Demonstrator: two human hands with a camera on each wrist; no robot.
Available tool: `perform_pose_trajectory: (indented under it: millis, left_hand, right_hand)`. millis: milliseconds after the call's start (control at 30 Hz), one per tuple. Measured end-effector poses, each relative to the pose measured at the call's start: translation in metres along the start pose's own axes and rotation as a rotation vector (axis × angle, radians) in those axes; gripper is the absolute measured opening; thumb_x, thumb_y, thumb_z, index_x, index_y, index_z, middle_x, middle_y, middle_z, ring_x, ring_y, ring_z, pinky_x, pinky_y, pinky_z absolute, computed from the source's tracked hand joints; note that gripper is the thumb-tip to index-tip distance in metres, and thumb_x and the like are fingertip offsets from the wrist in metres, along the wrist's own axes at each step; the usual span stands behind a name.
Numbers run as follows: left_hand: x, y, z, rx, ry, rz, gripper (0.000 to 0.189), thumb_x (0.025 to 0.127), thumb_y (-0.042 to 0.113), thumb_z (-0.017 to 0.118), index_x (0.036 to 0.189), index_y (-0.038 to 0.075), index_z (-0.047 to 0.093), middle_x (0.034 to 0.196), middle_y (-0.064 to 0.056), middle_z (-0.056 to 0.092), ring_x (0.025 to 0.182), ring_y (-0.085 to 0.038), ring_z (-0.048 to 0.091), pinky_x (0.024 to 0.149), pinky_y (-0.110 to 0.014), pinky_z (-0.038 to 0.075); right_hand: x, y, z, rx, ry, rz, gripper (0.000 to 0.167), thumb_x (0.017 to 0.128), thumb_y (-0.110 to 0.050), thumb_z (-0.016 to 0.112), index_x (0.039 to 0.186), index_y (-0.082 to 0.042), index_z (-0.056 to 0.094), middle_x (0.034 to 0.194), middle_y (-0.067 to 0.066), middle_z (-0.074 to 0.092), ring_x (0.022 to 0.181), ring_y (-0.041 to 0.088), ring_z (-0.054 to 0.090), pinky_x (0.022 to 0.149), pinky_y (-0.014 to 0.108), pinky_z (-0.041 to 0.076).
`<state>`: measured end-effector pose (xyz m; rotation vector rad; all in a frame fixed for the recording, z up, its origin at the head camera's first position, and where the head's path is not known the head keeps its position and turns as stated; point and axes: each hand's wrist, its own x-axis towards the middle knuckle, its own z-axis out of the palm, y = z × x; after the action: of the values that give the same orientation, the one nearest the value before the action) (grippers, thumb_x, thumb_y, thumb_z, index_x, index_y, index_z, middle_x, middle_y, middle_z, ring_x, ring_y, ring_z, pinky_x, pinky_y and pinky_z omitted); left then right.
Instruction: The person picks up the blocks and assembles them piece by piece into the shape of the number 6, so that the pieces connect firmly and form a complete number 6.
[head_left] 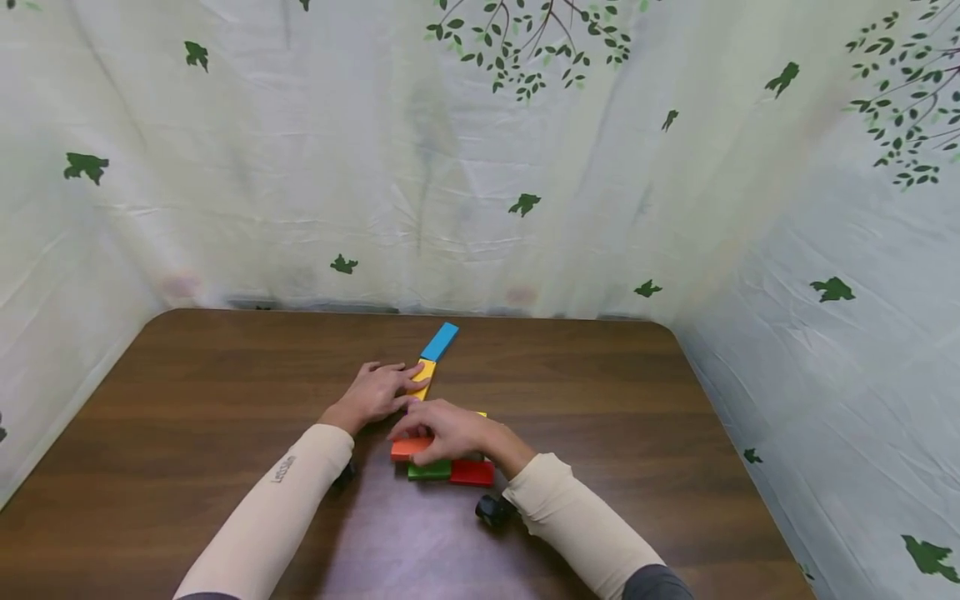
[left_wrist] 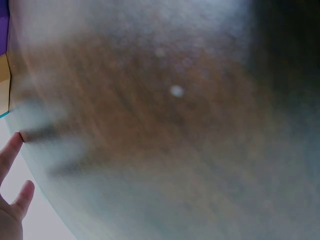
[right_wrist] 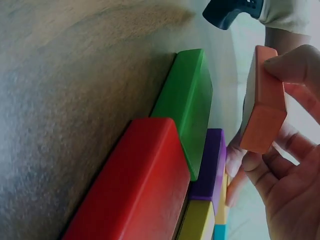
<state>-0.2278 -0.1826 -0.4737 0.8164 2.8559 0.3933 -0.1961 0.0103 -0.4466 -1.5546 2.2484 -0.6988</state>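
- Head view: left hand (head_left: 372, 393), center of frame, has fingers stretched out over a yellow block (head_left: 424, 381), nothing clenched. Looks like light pressure to keep it in line with the blue block (head_left: 439, 342) above it, end to end.
- Right hand (head_left: 452, 427), just right and below, grasps an orange block (head_left: 408, 450). It sits above the green block (head_left: 429, 472) in frame, partly hiding things behind.
- Green and red block (head_left: 473, 474) lie end to end at lower center, on the brown table (head_left: 187, 417); likely set as a straight run, ends meeting. 
- Left wrist view: mostly blurred tabletop. Left hand's digits reach in at lower left, extended and apart. A purple block (left_wrist: 3, 25) and a tan-looking face are cut off at the left edge; contact can't be told here.
- Right wrist view: orange block at right of frame, thumb on one side, fingers on the other. That opposed pinch probably allows turning it without bumping neighbors; a gap shows between it and green.
- Green upper center, red lower left. Purple and a second yellow block (right_wrist: 195, 222) sit behind them, lower center.
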Motion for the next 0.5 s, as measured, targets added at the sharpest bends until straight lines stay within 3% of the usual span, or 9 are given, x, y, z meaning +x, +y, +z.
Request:
perform_pose_trajectory:
  millis: [200, 500]
  left_hand:
    - [0.002, 0.0, 0.0, 0.015, 0.0, 0.007, 0.043, 0.093, 0.026, 0.063, 0.134, 0.017, 0.058, 0.148, -0.009, 0.043, 0.132, -0.04, 0.042, 0.102, -0.065, 0.024]
    - [0.001, -0.002, 0.001, 0.013, -0.004, -0.014, 0.041, 0.093, 0.026, 0.062, 0.133, 0.017, 0.059, 0.148, -0.008, 0.044, 0.133, -0.039, 0.041, 0.102, -0.065, 0.023]
  right_hand:
    - [0.003, -0.001, 0.003, -0.055, -0.006, -0.007, 0.036, 0.087, -0.018, 0.07, 0.122, -0.012, 0.067, 0.097, -0.002, 0.053, 0.082, 0.01, 0.046, 0.071, 0.011, 0.036]
    - [0.011, -0.007, 0.006, -0.077, 0.018, 0.065, 0.033, 0.085, -0.019, 0.067, 0.119, -0.015, 0.068, 0.112, 0.0, 0.056, 0.089, 0.007, 0.047, 0.072, 0.012, 0.038]
